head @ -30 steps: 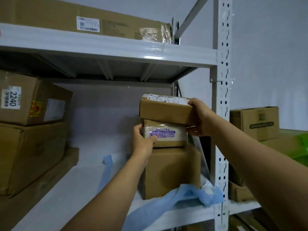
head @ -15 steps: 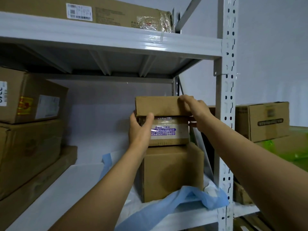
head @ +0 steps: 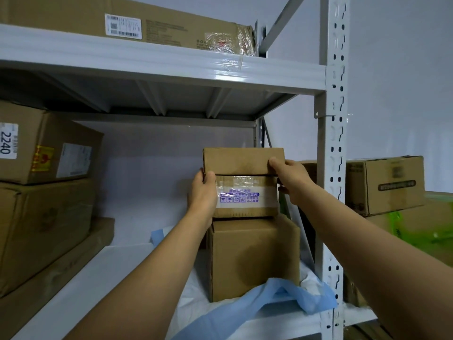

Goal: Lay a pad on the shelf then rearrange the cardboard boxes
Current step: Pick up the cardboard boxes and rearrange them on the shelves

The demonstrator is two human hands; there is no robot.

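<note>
Three cardboard boxes stand stacked at the right end of the white shelf. The bottom box is the largest and rests on a blue and white pad, whose front edge is rumpled. On it sits a middle box with a taped label in purple print. A flat top box lies level on that. My left hand grips the left side of the two upper boxes. My right hand holds the right end of the top box.
Larger boxes are piled at the shelf's left end. A long flat box lies on the upper shelf. The perforated white upright stands just right of the stack. More boxes sit beyond it by the wall.
The top box was tilted with its label visible; it has come down level on the middle box. My left hand slid up to the seam between the two upper boxes.
</note>
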